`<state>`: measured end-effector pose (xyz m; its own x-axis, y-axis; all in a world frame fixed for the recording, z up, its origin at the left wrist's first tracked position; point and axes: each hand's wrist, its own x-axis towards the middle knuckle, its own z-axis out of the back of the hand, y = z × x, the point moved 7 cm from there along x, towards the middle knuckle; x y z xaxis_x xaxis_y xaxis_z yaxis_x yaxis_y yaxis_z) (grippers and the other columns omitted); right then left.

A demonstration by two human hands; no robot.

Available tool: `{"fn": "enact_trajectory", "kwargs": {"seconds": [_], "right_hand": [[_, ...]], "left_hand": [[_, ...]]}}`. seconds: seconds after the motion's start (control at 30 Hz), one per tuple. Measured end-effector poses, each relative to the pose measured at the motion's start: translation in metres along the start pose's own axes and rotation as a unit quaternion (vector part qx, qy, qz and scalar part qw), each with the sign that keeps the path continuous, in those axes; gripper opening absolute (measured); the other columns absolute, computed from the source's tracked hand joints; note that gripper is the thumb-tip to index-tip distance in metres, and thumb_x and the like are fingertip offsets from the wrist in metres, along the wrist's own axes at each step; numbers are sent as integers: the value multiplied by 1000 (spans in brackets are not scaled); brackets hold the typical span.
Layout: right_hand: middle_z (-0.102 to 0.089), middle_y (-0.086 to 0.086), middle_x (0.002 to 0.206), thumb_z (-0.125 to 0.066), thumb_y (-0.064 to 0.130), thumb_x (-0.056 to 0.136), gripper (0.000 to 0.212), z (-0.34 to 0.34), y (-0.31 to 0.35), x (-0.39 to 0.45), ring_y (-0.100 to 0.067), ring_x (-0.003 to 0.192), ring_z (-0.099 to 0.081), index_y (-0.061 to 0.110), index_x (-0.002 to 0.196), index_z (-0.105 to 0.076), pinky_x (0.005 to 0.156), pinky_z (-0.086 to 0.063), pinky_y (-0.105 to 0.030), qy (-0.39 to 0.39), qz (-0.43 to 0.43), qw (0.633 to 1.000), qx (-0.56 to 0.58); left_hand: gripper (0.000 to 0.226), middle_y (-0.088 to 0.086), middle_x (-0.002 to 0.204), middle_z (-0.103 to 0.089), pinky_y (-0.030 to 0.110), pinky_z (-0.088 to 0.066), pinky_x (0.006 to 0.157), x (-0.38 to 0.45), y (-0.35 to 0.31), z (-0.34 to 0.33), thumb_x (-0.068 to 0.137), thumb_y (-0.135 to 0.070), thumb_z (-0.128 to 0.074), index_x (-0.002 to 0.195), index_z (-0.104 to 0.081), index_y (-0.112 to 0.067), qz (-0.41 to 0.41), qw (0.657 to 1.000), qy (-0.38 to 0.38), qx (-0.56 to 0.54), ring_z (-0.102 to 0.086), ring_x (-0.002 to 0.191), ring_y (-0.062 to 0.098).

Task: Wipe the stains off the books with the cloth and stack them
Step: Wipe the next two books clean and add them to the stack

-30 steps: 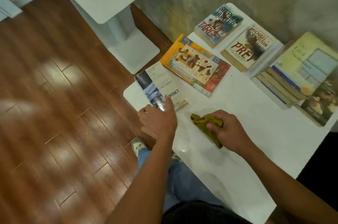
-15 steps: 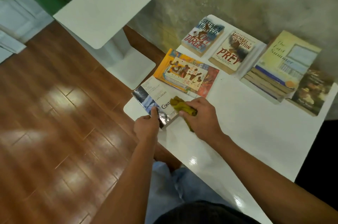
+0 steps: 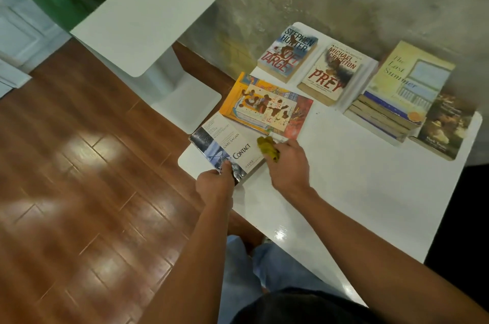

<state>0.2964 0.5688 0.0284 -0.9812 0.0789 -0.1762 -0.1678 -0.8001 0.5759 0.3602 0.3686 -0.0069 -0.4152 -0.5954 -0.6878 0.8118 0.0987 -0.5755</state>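
The "Contact" book (image 3: 227,145) lies at the near left corner of the white table (image 3: 357,191). My left hand (image 3: 214,183) grips its near corner. In my right hand (image 3: 288,164) is a bunched olive-green cloth (image 3: 268,148), pressed onto the right end of that cover. Just behind lies a large colourful book (image 3: 267,106) blotched with dark brown stains. Farther back are "Soft Target" (image 3: 288,53) and "Prey" (image 3: 332,73), both stained. At the right, a stack of books (image 3: 402,90) is topped by a pale yellow one.
A dark-covered book (image 3: 444,127) lies beside the stack at the table's right edge. A second white side table (image 3: 144,19) stands to the left over the wooden floor. A rough wall runs behind the books. My legs in jeans are under the table's near edge.
My right hand carried the cloth from the bare tabletop up onto the "Contact" cover and slid it toward the book's right end. My left hand stayed on the book's near corner. The camera tilted.
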Motion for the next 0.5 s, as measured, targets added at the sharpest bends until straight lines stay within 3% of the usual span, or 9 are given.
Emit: {"fn": "enact_trajectory", "kwargs": {"seconds": [0.1, 0.17, 0.23, 0.33, 0.5], "right_hand": [[-54, -6, 99, -63, 31, 95, 27, 20, -27, -9, -24, 89, -57, 10, 111, -70, 79, -52, -37, -16, -26, 999, 21], [-53, -4, 97, -65, 27, 93, 25, 31, -45, -20, -19, 85, -54, 11, 112, -69, 78, -47, -33, -23, -43, 998, 45], [-55, -4, 96, -68, 24, 92, 23, 38, -62, -32, -16, 84, -52, 10, 111, -69, 78, -43, -29, -20, -61, 996, 64], [-58, -4, 98, -72, 20, 89, 25, 44, -85, -49, -17, 89, -55, 9, 112, -70, 81, -39, -24, -14, -94, 990, 101], [-61, -1, 100, -75, 19, 88, 25, 46, -92, -62, -15, 93, -58, 13, 111, -70, 84, -45, -23, -11, -127, 978, 165]], "left_hand": [[45, 8, 106, -65, 21, -44, 51, -10, -6, -6, 89, -47, -72, 105, -59, -7, 26, 999, 10, -19, -62, 76, 15], [68, 12, 121, -63, 26, -53, 66, -16, -11, -12, 83, -57, -73, 125, -52, -8, 48, 999, 18, -7, -66, 99, 24], [93, 16, 134, -54, 35, -52, 79, -19, -14, -19, 79, -60, -76, 144, -35, -8, 83, 996, 27, -11, -59, 117, 31], [114, 10, 138, -47, 33, -49, 72, -22, -16, -27, 70, -60, -83, 147, -11, -18, 162, 984, 43, -59, -51, 121, 25], [119, 10, 134, -45, 33, -46, 71, -16, -9, -32, 63, -46, -93, 146, -11, -22, 188, 977, 21, -94, -50, 114, 23]]}}
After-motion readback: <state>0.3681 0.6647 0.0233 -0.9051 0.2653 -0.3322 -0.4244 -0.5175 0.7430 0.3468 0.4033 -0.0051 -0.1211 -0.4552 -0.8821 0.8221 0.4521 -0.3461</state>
